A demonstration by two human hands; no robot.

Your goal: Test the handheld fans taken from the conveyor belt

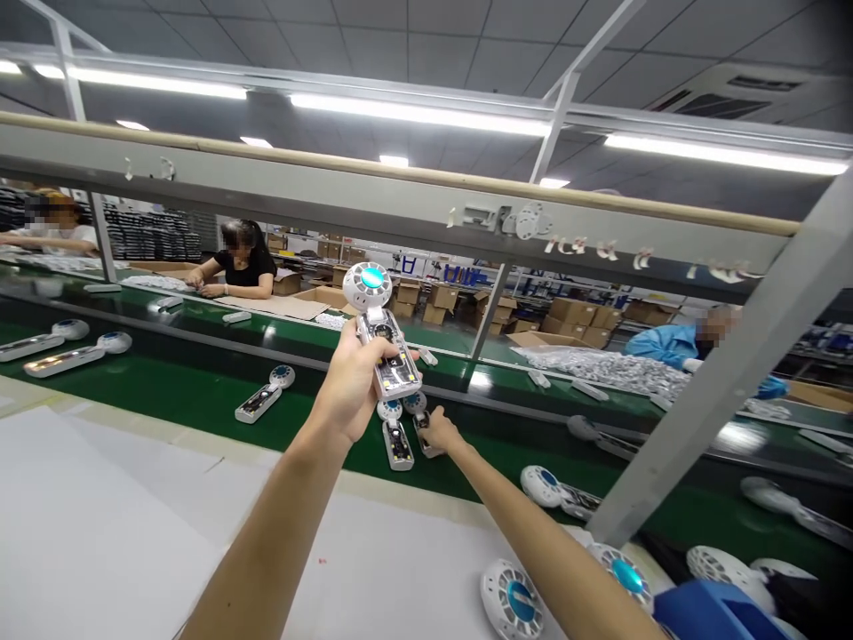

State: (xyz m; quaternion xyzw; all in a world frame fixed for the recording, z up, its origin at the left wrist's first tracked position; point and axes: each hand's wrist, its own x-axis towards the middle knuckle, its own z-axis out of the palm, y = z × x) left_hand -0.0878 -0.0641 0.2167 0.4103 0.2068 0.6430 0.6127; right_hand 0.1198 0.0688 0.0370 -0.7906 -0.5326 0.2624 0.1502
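My left hand is raised and closed round the handle of a white handheld fan, its round head with a teal centre pointing up. My right hand reaches onto the green conveyor belt and grips one of two similar fans lying side by side there, the other fan just left of it. Both forearms stretch out over the white worktop.
More fans lie along the belt at left and right, and several sit near my right elbow. A grey frame post slants across the right. Other people work at the far side, with cardboard boxes behind.
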